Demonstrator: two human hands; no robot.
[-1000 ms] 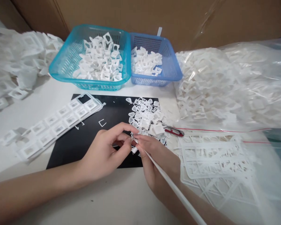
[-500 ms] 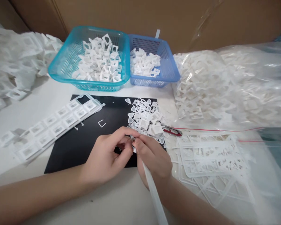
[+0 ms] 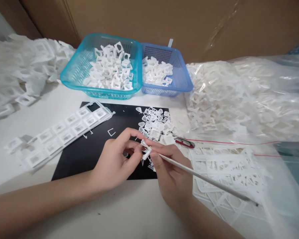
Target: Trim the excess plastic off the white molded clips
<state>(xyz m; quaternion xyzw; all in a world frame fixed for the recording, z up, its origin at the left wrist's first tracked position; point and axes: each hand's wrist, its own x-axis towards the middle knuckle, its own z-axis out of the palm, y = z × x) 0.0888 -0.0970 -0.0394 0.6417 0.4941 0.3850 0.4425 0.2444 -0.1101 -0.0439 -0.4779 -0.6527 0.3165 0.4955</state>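
My left hand (image 3: 121,159) pinches a small white plastic part (image 3: 146,151) over the front of a black mat (image 3: 89,156). Close against it, my right hand (image 3: 175,169) is closed around a long, thin, whitish stick-like tool (image 3: 206,179). The tool's dark-tipped end points out to the lower right; its working end is hidden by my fingers and the part. Just beyond my hands lies a heap of small white plastic scraps (image 3: 151,122) on the mat, with a few square white pieces among them.
Turquoise (image 3: 99,91) and blue (image 3: 168,89) baskets holding white parts stand behind the mat. A white moulded tray (image 3: 57,137) lies left. Right of the scraps are a red utility knife (image 3: 185,142), clear bags of parts (image 3: 219,96) and white sprue frames (image 3: 221,169).
The tool's far end has swung from near the bottom edge up and to the right as my right hand turned. The white part now shows more between my fingers.
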